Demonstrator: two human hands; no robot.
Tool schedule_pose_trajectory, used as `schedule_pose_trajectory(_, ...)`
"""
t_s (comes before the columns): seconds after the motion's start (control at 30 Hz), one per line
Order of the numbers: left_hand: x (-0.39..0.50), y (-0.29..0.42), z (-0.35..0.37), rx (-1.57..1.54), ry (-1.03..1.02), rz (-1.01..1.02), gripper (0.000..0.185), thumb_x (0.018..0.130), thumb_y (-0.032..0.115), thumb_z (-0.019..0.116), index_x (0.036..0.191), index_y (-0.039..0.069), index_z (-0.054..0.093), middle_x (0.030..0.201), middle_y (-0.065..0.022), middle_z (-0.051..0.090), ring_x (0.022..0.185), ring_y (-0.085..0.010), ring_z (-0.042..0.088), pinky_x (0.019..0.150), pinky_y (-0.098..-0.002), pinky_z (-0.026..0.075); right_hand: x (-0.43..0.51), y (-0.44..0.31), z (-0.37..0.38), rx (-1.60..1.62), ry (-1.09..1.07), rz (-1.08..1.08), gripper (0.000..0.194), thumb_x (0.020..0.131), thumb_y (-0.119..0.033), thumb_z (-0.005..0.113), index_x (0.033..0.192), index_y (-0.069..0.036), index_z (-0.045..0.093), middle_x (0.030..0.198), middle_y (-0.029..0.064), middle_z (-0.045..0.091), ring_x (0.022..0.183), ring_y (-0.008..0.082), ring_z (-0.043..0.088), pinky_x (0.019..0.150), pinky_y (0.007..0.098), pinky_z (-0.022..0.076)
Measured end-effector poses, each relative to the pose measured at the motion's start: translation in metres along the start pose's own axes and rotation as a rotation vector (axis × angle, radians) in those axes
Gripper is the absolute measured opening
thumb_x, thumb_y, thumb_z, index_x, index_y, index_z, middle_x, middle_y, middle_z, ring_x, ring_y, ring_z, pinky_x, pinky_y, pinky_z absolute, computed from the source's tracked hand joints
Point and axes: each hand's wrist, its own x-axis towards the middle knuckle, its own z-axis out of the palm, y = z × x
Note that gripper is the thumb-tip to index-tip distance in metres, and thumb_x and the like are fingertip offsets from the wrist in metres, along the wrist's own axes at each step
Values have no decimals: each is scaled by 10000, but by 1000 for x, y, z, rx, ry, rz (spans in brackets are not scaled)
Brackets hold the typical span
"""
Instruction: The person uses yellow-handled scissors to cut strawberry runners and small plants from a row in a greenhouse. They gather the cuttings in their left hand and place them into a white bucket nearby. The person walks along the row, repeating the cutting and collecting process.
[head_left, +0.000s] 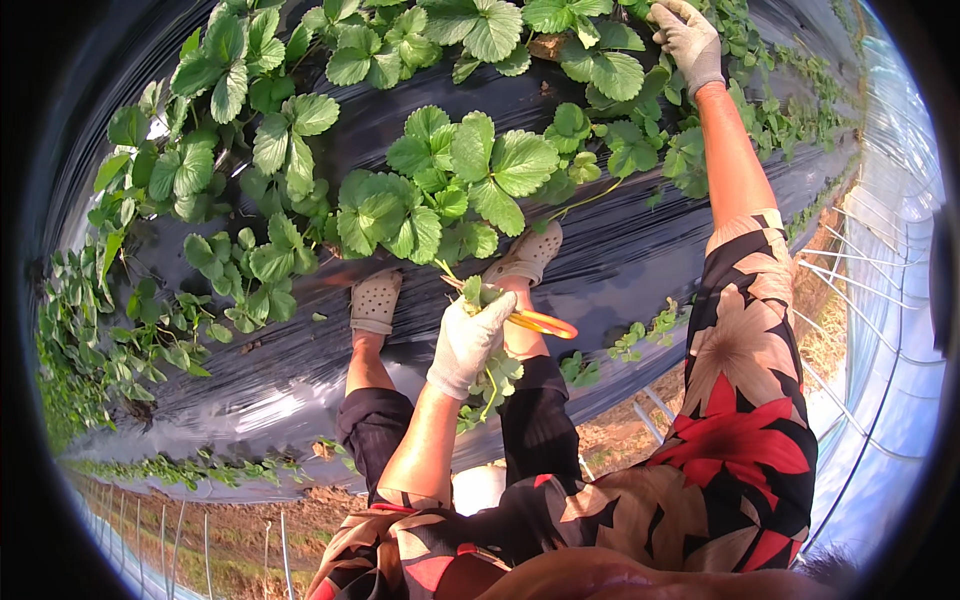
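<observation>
My left hand (471, 341), in a pale knit work glove, is closed around a bunch of cut strawberry leaves and stems (496, 379). Orange-yellow handles (544, 324), apparently of scissors or snips, stick out to the right of the same fist; the blades are hidden or hard to tell. At the upper right my right hand (686, 37), gloved too, reaches into the strawberry plants (637, 142) with its fingers bent at the foliage. Whether its fingertips hold a stem cannot be told. Larger strawberry plants (450, 180) grow just beyond my feet.
Black plastic mulch film (300, 375) covers the bed under my feet, which wear beige perforated clogs (376, 300). More strawberry plants (112, 330) run along the left. A white object (480, 487) is behind my legs. Metal hoops (862, 255) and clear sheeting stand at the right.
</observation>
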Motion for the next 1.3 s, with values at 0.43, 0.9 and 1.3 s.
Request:
schedule_pose_trajectory(0.43, 3, -3, 7, 63, 27, 7, 125, 985, 202, 731, 981, 85, 688, 701, 101, 511, 548, -5, 404, 500, -216, 277, 51, 9, 19, 382, -277, 8, 304, 919, 69, 547, 1182, -33, 660, 869, 86, 685, 663, 167, 623, 576, 297, 501)
schedule_pose_trajectory(0.9, 4, -3, 3, 125, 27, 48, 151, 987, 227, 728, 1013, 82, 691, 700, 109, 502, 557, -2, 406, 513, -213, 281, 36, -33, 46, -1023, 87, -223, 250, 879, -266, 690, 1100, -154, 722, 1062, 190, 751, 993, 402, 712, 876, 481, 557)
schedule_pose_trajectory(1.3, 1, -1, 0, 127, 21, 60, 173, 981, 227, 731, 1044, 69, 696, 714, 109, 511, 581, 0, 414, 524, -213, 296, 58, -9, 28, -191, -40, -11, 227, 893, -77, 652, 1108, -98, 723, 826, 120, 720, 716, 258, 701, 620, 410, 547)
